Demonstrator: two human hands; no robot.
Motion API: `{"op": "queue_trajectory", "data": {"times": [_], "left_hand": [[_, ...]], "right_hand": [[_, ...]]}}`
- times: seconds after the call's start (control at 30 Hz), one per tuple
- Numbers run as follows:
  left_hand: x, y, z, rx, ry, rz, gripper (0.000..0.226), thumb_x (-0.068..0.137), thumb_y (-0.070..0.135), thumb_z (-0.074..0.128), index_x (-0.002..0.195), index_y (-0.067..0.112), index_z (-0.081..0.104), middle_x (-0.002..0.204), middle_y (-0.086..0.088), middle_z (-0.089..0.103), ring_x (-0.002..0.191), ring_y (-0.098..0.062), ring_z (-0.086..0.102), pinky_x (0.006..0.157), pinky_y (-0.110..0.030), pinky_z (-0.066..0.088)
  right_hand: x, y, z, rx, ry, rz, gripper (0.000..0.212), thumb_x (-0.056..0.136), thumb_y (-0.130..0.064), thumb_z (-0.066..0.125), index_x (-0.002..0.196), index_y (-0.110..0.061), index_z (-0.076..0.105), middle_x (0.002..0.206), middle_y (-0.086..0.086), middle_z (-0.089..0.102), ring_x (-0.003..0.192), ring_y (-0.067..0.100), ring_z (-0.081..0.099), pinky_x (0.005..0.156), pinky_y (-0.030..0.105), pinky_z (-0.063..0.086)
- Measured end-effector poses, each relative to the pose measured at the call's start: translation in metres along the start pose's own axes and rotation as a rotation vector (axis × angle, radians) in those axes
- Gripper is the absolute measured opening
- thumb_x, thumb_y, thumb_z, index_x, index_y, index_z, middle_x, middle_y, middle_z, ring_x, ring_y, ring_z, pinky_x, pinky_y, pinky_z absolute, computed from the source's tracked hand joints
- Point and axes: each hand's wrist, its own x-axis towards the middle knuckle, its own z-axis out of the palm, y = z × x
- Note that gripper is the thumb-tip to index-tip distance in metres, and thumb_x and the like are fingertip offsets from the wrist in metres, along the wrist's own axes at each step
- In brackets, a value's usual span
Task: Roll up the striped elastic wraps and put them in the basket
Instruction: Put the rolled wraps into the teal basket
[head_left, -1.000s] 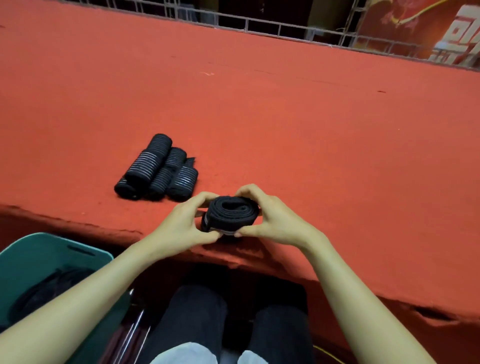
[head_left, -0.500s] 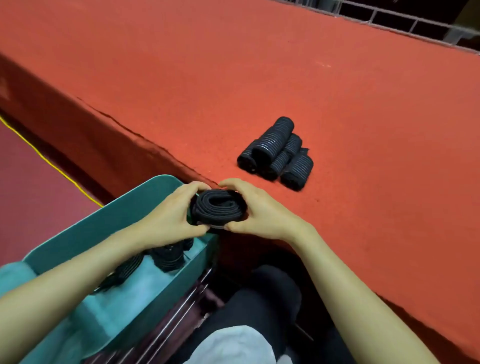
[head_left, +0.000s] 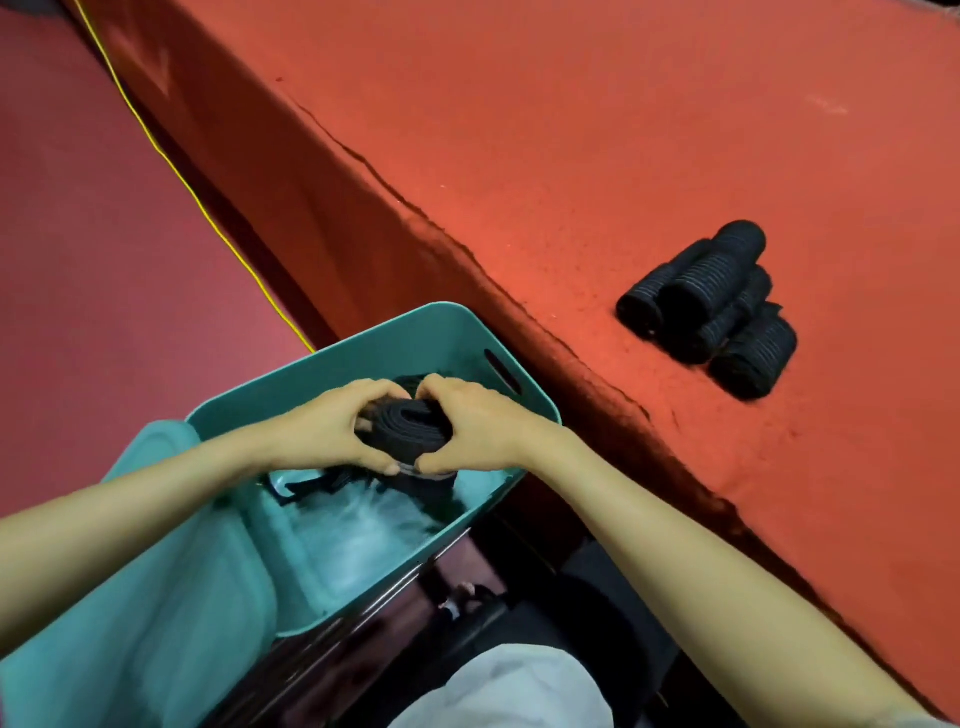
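The basket (head_left: 395, 332) is open on top; the left hand (head_left: 332, 426), right hand (head_left: 478, 426) and their wrap (head_left: 410, 428) cover its middle, the near floor bare. The table (head_left: 571, 156) edge flanks its right wall.

Red platform (head_left: 571, 130), yellow cord (head_left: 228, 244)
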Motion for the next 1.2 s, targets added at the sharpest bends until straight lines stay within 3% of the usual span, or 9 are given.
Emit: {"op": "queue_trajectory", "data": {"times": [0.07,0.2,0.37,0.43,0.57,0.7,0.9,1.03,1.2], "left_hand": [[0.002,-0.014,-0.006,0.056,-0.048,-0.115,0.068,0.053,0.03,0.089,0.11,0.027,0.052,0.113,0.0,0.054,0.105,-0.012,0.055,0.09,-0.022,0.048],[0.011,-0.036,-0.017,0.551,-0.085,-0.305,0.069,0.068,0.027,0.083,0.121,0.011,0.043,0.111,-0.006,0.043,0.104,-0.022,0.049,0.09,-0.029,0.043],[0.014,-0.053,-0.009,0.849,-0.188,-0.421,0.092,0.066,0.053,0.077,0.132,0.007,0.032,0.13,-0.013,0.036,0.12,-0.031,0.045,0.098,-0.042,0.043],[0.016,-0.053,-0.003,0.947,-0.196,-0.423,0.099,0.066,0.058,0.075,0.136,0.008,0.026,0.133,-0.012,0.034,0.122,-0.031,0.046,0.094,-0.043,0.045],[0.02,-0.053,0.006,1.084,-0.127,-0.39,0.078,0.076,0.051,0.069,0.129,0.008,0.03,0.126,-0.011,0.046,0.109,-0.031,0.058,0.081,-0.04,0.047],[0.023,-0.057,0.001,1.126,-0.076,-0.43,0.037,0.091,0.027,0.05,0.119,0.005,0.036,0.117,-0.011,0.061,0.105,-0.031,0.061,0.072,-0.035,0.043],[0.024,-0.057,0.003,1.115,-0.096,-0.433,0.041,0.092,0.026,0.053,0.124,0.003,0.04,0.118,-0.011,0.06,0.106,-0.03,0.06,0.07,-0.033,0.04],[0.023,-0.056,-0.003,1.065,-0.134,-0.483,0.056,0.084,0.018,0.065,0.128,0.002,0.035,0.114,-0.013,0.059,0.102,-0.031,0.061,0.067,-0.033,0.042],[0.022,-0.056,-0.003,1.085,-0.164,-0.461,0.047,0.085,0.003,0.055,0.127,0.002,0.034,0.111,-0.014,0.059,0.099,-0.032,0.061,0.065,-0.032,0.041]], "right_hand": [[0.009,-0.006,0.013,-0.024,-0.074,0.051,0.054,0.07,-0.038,0.075,0.109,-0.016,0.045,0.105,0.001,0.055,0.091,0.025,0.056,0.077,0.038,0.049],[0.028,-0.01,0.039,-0.057,-0.239,0.171,0.063,0.068,-0.039,0.076,0.115,-0.012,0.044,0.112,0.008,0.06,0.094,0.029,0.058,0.075,0.038,0.05],[0.045,-0.019,0.065,-0.135,-0.262,0.3,0.074,0.067,-0.043,0.077,0.124,-0.009,0.045,0.123,0.01,0.058,0.108,0.03,0.058,0.074,0.033,0.045],[0.05,-0.023,0.072,-0.161,-0.257,0.342,0.079,0.069,-0.044,0.077,0.129,-0.008,0.042,0.127,0.009,0.057,0.112,0.03,0.058,0.077,0.033,0.044],[0.058,-0.033,0.081,-0.222,-0.242,0.337,0.08,0.074,-0.041,0.075,0.133,-0.004,0.037,0.13,0.01,0.054,0.119,0.03,0.055,0.087,0.032,0.045],[0.065,-0.04,0.094,-0.258,-0.198,0.305,0.075,0.078,-0.039,0.072,0.132,-0.002,0.035,0.131,0.013,0.05,0.121,0.03,0.052,0.094,0.034,0.044],[0.077,-0.04,0.109,-0.326,-0.102,0.285,0.068,0.085,-0.037,0.068,0.132,-0.002,0.033,0.131,0.015,0.045,0.122,0.029,0.047,0.096,0.033,0.042],[0.076,-0.04,0.116,-0.259,-0.147,0.271,0.076,0.079,-0.03,0.077,0.131,-0.003,0.03,0.132,0.017,0.037,0.12,0.031,0.049,0.095,0.035,0.042],[0.073,-0.032,0.096,-0.212,-0.229,0.199,0.076,0.074,-0.023,0.08,0.129,-0.004,0.032,0.128,0.017,0.037,0.115,0.037,0.052,0.084,0.037,0.044]]}}
